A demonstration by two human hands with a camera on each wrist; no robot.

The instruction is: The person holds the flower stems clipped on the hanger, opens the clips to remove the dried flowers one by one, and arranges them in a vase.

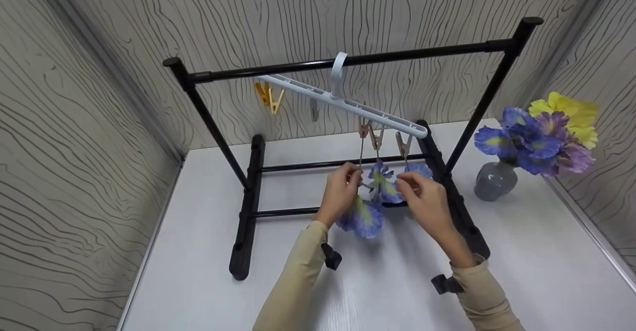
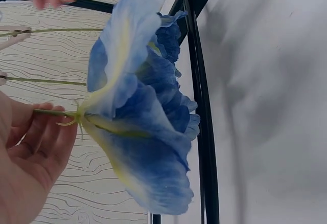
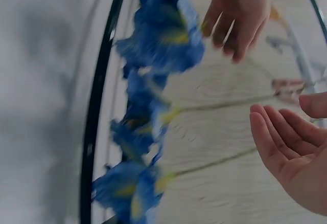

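Note:
Three blue artificial irises hang head down from clothespins (image 1: 403, 144) on the right part of a pale blue hanger (image 1: 318, 94). My left hand (image 1: 340, 192) pinches the thin green stem of the left iris (image 2: 138, 132), just above its bloom. The middle iris (image 1: 381, 184) hangs between my hands, and the right iris (image 1: 420, 170) is partly hidden behind my right hand (image 1: 425, 199). In the right wrist view, my right hand's fingers (image 3: 286, 137) curve loosely beside the stems with nothing between them and the thumb.
The hanger hooks over the top bar of a black rack (image 1: 278, 68) on a white table (image 1: 208, 187). Yellow clothespins (image 1: 275, 101) and a grey one (image 1: 314, 110) hang farther left on it. At right stands a grey vase (image 1: 496, 181) of blue, purple and yellow flowers (image 1: 539, 137).

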